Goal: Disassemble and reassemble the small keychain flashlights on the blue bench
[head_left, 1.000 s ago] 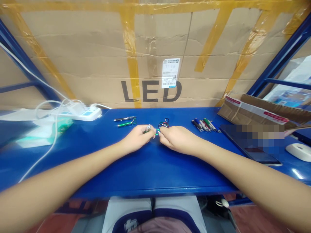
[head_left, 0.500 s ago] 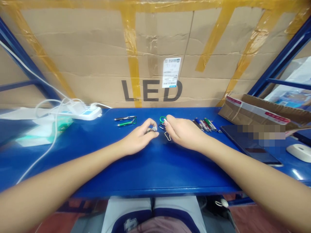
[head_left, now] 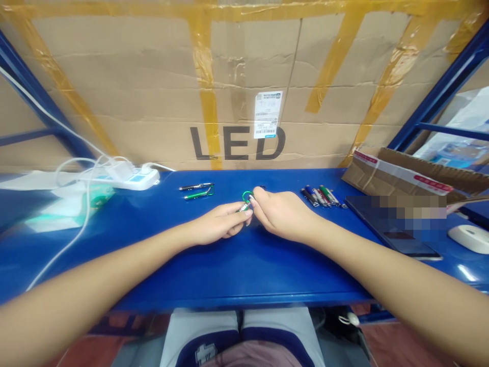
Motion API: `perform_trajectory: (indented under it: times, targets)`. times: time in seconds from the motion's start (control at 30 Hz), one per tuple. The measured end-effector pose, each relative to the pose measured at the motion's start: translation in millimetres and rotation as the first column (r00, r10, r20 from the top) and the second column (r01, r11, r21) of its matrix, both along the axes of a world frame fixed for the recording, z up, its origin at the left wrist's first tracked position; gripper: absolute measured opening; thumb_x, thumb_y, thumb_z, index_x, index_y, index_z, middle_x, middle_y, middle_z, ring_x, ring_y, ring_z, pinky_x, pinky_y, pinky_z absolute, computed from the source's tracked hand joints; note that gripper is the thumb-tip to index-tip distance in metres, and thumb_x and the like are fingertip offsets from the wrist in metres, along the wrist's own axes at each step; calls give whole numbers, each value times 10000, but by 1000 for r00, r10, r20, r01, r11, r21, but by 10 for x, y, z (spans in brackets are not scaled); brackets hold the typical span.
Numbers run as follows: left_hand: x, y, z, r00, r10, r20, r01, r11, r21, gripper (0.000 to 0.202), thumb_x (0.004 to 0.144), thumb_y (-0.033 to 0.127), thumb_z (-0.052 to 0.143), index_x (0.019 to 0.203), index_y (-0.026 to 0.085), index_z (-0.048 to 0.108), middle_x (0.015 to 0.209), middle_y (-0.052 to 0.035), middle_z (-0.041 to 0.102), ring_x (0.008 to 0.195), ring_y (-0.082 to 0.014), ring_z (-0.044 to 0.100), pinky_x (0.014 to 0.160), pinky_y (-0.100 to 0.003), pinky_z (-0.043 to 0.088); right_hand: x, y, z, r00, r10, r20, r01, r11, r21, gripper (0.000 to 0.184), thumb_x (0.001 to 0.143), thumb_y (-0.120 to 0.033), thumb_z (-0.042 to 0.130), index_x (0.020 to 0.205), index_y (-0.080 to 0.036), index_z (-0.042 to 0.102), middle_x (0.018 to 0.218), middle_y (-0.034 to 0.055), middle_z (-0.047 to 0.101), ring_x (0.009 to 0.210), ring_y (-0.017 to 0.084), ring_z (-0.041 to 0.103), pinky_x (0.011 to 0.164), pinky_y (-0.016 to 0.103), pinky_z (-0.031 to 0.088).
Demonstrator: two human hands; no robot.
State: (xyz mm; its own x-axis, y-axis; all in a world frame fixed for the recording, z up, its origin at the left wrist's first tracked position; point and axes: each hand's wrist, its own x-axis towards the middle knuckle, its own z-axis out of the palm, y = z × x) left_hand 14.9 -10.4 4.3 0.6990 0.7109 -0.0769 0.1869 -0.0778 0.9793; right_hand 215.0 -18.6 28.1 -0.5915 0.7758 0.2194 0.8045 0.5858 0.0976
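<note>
Near the middle of the blue table, my left hand (head_left: 225, 223) is closed on a slim keychain pen light (head_left: 245, 207), its silver end showing between thumb and fingers. My right hand (head_left: 286, 214) pinches a green carabiner clip (head_left: 247, 194) right at that end; whether the two are joined I cannot tell. Something dark shows just behind my right knuckles, mostly hidden. Left of my hands lie a black pen light (head_left: 195, 187) and a green pen light (head_left: 197, 194), each with a clip at its right end. Several pen lights (head_left: 323, 196) lie in a row to the right.
A white power strip (head_left: 143, 178) with cables and a green-white packet (head_left: 64, 211) are at the left. On the right are an open cardboard box (head_left: 401, 176), a dark tablet-like device (head_left: 397, 237) and a white mouse (head_left: 471, 238). A large carton (head_left: 153, 92) stands behind the table.
My hands have come together, bringing the green clip to the pen light's end. The dark and silver clips seen by my right fingers are now mostly hidden.
</note>
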Motion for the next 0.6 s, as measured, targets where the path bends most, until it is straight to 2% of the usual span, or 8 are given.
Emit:
perform_trajectory:
  times: [0.17,0.3,0.4,0.5,0.6]
  targets:
    - [4,-1,36,999,0,35,3,997,-77,356,969,510,479,816,188,476,534,79,315,453,-63,236,435,-205,173,-2,6,-6,1000,0,28,0,1000,-2,328,1044,-332,198,1036,-151,471,792,109,699,640,226,639,514,301,201]
    - [1,23,30,994,43,99,-31,992,-119,338,965,492,494,815,189,465,506,92,279,426,-54,207,418,-194,151,-6,9,13,998,-34,45,34,999,2,329,1050,-340,207,1048,-152,478,790,105,706,657,236,653,517,305,200]
    - [3,49,16,991,82,106,-71,992,-103,331,957,485,505,812,189,471,498,85,307,411,-57,247,403,-186,176,-2,6,32,998,-40,39,40,999,-9,329,1055,-364,220,1059,-160,478,841,108,720,691,241,666,534,303,226]
    - [9,72,16,986,146,85,-140,987,-73,314,940,453,528,793,179,492,522,61,373,423,-59,307,403,-181,196,28,12,43,999,-21,-34,19,998,-52,315,1054,-398,248,1068,-175,470,897,98,727,726,241,672,556,295,278]
    - [-1,105,31,970,243,29,-240,968,-71,286,908,414,569,767,173,504,541,75,309,429,-49,275,416,-179,167,89,58,42,989,-31,-145,14,993,-120,288,1044,-419,287,1097,-195,460,953,76,728,747,226,669,589,286,338]
